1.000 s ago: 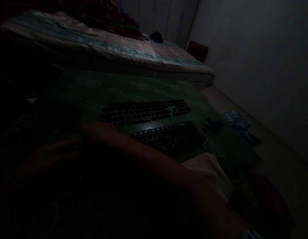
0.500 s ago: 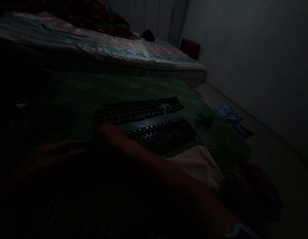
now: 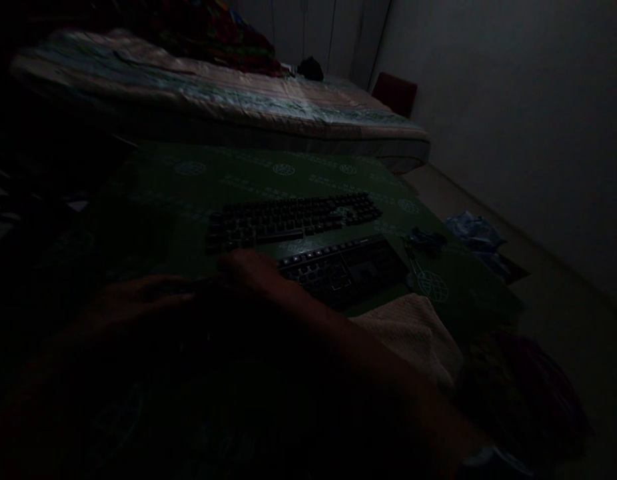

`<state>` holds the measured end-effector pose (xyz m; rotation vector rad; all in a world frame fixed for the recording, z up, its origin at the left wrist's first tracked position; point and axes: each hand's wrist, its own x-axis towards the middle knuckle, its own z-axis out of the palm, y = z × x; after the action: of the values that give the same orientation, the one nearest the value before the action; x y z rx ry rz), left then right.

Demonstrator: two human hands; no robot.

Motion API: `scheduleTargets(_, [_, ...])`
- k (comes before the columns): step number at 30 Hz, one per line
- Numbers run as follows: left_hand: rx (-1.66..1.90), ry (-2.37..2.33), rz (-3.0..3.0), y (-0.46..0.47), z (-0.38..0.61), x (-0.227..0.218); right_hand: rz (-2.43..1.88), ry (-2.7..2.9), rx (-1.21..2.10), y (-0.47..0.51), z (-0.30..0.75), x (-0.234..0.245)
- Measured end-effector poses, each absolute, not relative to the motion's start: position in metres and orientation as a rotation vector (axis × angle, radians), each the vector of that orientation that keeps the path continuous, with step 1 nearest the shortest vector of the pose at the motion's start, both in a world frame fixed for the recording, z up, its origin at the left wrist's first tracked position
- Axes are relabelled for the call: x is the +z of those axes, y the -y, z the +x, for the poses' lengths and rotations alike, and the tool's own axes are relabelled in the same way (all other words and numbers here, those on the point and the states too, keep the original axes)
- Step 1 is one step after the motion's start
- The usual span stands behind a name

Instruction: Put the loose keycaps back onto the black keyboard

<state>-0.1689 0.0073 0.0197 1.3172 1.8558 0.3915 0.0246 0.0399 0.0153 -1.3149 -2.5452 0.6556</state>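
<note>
A black keyboard (image 3: pixel 371 267) lies on the green table, its left part hidden behind my right hand and forearm. Many of its key positions are bare. Behind it, loose black keycaps (image 3: pixel 293 217) are set out in keyboard order. My right hand (image 3: pixel 251 270) bends its fingers down by the keyboard's left part. To its left, my left hand (image 3: pixel 148 293) has curled fingers facing a dark shape between the hands. Shadow hides the fingertips, and what they hold is too dark to make out.
A light cloth (image 3: pixel 411 333) lies in front of the keyboard. Thin tweezers-like tools (image 3: pixel 413 260) and a dark bundle (image 3: pixel 427 239) rest right of it on the green table (image 3: pixel 238 163). Beyond stands a bed (image 3: pixel 268 110). Crumpled blue fabric (image 3: pixel 476 230) is on the floor.
The whole view has shifted, so things appear further right. Both hands stay by the keyboard's left part, and the left hand's fingers look a little closer to the right hand.
</note>
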Motion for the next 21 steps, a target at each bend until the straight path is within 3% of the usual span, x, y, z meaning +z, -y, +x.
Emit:
scheduleTargets(12, [0.476,-1.806,1.241,0.004,-0.154,0.029,-1.283,2.643,0.434,-0.033,0.025,0.009])
scheduleTargets(21, [0.562,-1.656,1.313,0.007,-0.166,0.009,-1.4,2.679,0.394,-0.025,0.023,0.007])
